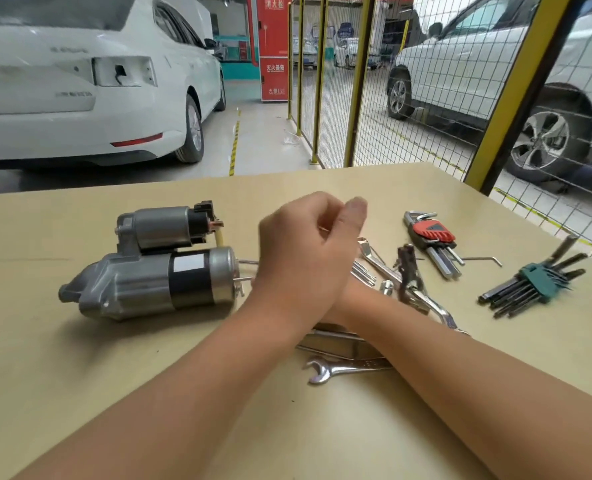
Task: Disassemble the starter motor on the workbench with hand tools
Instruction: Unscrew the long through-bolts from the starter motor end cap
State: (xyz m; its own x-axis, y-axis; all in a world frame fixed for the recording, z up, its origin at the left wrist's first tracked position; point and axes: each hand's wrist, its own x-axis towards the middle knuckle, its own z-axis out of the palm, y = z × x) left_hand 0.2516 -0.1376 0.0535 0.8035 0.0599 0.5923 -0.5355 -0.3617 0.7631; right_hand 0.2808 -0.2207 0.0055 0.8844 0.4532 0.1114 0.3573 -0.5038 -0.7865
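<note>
Your left hand (301,261) curls over the hidden right hand; can't tell either grip. Starter motor (156,268) lies left of them; red holder (433,231) and green holder (538,278) with hex keys lie right.

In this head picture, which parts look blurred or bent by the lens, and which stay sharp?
Head view: the left hand is motion-blurred and hides the right hand; the starter motor and the red hex key set on the workbench stay fairly sharp; the wide lens tilts the yellow fence posts; the white cars behind look smeared; light is soft, with faint shadows.
</note>
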